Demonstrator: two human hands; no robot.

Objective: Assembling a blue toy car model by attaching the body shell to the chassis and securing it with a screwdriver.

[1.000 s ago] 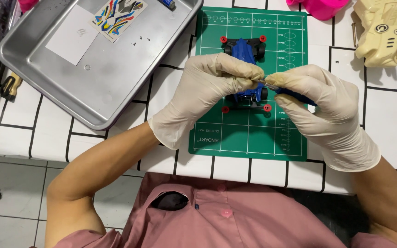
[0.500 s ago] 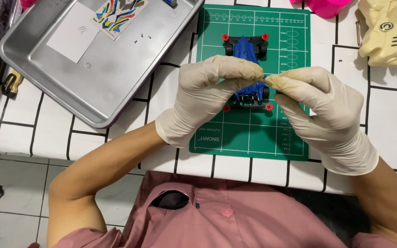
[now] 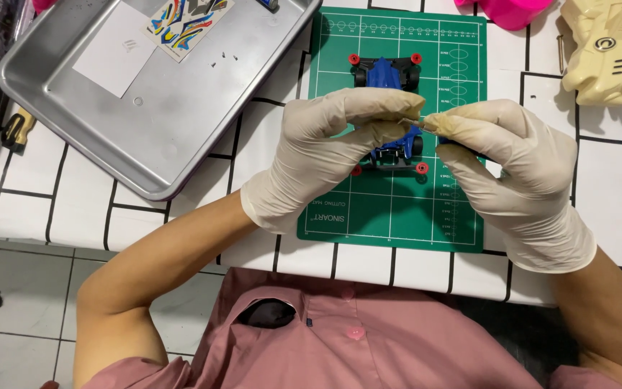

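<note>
left hand [image 3: 325,148] in a pale glove, fingers curled, thumb and forefinger pinched shut at their tips on something small and thin; what it is cannot be told. right hand [image 3: 509,169], gloved alike, meets it tip to tip, also pinched closed on the same small item, and appears to hold a dark slim tool under its fingers, mostly hidden.

change noted: against the frames of a second ago both hands sit a little higher over the toy car [image 3: 390,108] and the fingertips are drawn closer together, now touching. judgement: the work has passed from reaching to fine handling of a small part above the car; the car itself has not shifted.

the toy car is blue with black tyres and red rollers at its corners. it lies on the green cutting mat [image 3: 397,209], directly under the pinched fingertips, its middle hidden by the hands.

left of the car, a metal tray [image 3: 145,144] holds a sticker sheet [image 3: 185,21] and a white paper [image 3: 120,54]. right of the car, at the far desk [image 3: 37,187] corner, lies a cream plastic shell [image 3: 610,47]. beyond the car, a pink object [image 3: 512,9].
</note>
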